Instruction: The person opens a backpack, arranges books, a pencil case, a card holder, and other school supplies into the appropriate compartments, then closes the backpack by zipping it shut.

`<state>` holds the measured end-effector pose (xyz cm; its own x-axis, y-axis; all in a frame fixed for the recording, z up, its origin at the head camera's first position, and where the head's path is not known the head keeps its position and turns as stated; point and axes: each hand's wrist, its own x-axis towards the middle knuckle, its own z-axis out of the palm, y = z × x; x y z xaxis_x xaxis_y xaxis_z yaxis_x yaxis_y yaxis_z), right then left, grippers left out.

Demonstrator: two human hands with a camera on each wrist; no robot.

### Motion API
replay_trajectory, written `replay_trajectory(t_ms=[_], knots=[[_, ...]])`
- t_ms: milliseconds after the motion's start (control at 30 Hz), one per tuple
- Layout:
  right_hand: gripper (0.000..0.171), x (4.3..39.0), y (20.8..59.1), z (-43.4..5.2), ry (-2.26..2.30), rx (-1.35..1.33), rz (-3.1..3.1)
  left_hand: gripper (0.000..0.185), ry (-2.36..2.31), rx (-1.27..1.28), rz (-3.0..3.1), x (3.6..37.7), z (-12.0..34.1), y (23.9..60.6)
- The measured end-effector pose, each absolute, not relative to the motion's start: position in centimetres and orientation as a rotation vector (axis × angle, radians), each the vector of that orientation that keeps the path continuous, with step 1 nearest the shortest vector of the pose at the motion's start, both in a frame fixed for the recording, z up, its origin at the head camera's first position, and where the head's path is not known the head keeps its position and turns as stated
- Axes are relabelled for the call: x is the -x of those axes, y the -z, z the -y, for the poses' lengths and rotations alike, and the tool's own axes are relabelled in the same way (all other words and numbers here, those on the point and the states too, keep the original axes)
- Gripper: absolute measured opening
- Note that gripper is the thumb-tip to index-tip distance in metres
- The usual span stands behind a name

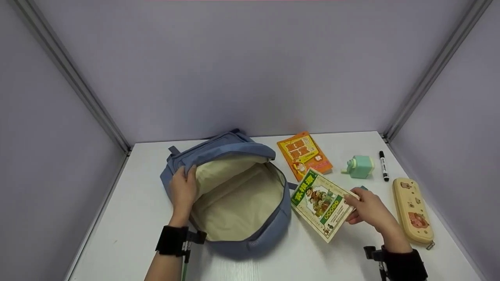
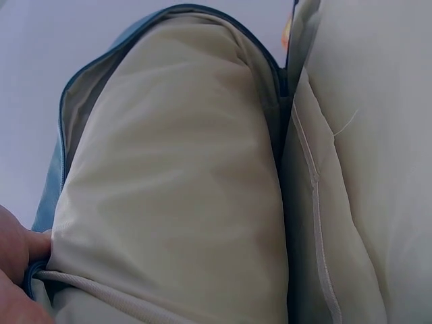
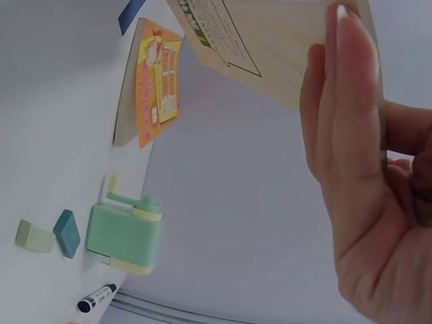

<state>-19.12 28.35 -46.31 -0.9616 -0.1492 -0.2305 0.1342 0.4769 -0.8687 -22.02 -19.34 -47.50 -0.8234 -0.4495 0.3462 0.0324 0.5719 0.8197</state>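
Hands work on both sides of a blue backpack (image 1: 234,195) that lies open on the white table (image 1: 129,218). The left hand (image 1: 183,191) grips the bag's edge at about nine o'clock of the opening, with fingers curled over the rim so that the cream lining (image 2: 175,196) is shown; in the left wrist view only a thumb (image 2: 17,246) is seen, pressed at the seam. The right hand (image 1: 369,210) holds a green picture book (image 1: 321,203) by its right edge, thumb on the cover and straight fingers (image 3: 347,94) behind it, and the book is lifted and tilted, just beside the bag at about three o'clock. An orange book (image 1: 304,155) lies flat at one o'clock from the bag, and further right stand a mint pencil sharpener (image 1: 359,166), a black marker (image 1: 384,165) and a yellow pencil case (image 1: 413,210). Two small erasers (image 3: 50,235) lie near the sharpener. I judge the grip on the book is only at one edge, so the book may bend or slip out if it is swung quickly. Its lower corner may also catch on the bag's rim, because the opening is held up by one hand only and the soft fabric could fall shut.
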Motion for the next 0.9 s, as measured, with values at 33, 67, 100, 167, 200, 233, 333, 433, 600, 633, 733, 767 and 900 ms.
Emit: replay_trajectory(t_ms=[33,67,100,167,200,233,333,433,600,633,733,767,900], knots=[[0.033,19.1,46.1,-28.2,1.490,0.012,-2.458,0.039,1.202,-0.330,2.275,22.0,19.3,47.5],[0.034,19.0,45.9,-28.1,1.498,0.016,-2.467,0.039,1.205,-0.331,2.276,22.0,19.3,47.5],[0.034,19.0,45.7,-28.0,1.505,0.016,-2.478,0.039,1.209,-0.333,2.278,22.0,19.3,47.5],[0.035,18.8,45.3,-27.9,1.517,0.010,-2.510,0.039,1.208,-0.334,2.280,22.0,19.2,47.6],[0.036,18.8,45.0,-27.8,1.525,0.004,-2.526,0.039,1.211,-0.331,2.277,22.0,19.2,47.6],[0.036,18.6,44.7,-27.8,1.533,-0.003,-2.546,0.039,1.214,-0.330,2.273,22.0,19.2,47.6],[0.038,18.4,44.0,-27.7,1.601,-0.032,-2.578,0.040,1.211,-0.320,2.254,22.0,19.2,47.6],[0.040,18.3,43.5,-27.6,1.714,-0.056,-2.566,0.042,1.200,-0.308,2.226,21.9,19.2,47.6],[0.036,18.2,43.6,-27.1,1.844,-0.060,-2.514,0.042,1.194,-0.291,2.196,21.7,19.0,47.4],[0.034,18.2,43.7,-27.0,1.858,-0.052,-2.501,0.042,1.197,-0.290,2.191,21.6,19.0,47.4],[0.031,18.3,44.5,-26.6,1.890,-0.016,-2.445,0.041,1.208,-0.286,2.176,21.5,18.8,47.3],[0.031,18.4,44.8,-26.4,1.894,-0.001,-2.423,0.041,1.213,-0.282,2.169,21.5,18.8,47.3],[0.033,18.7,46.2,-25.5,1.873,0.057,-2.349,0.042,1.209,-0.268,2.147,21.6,18.7,47.2]])
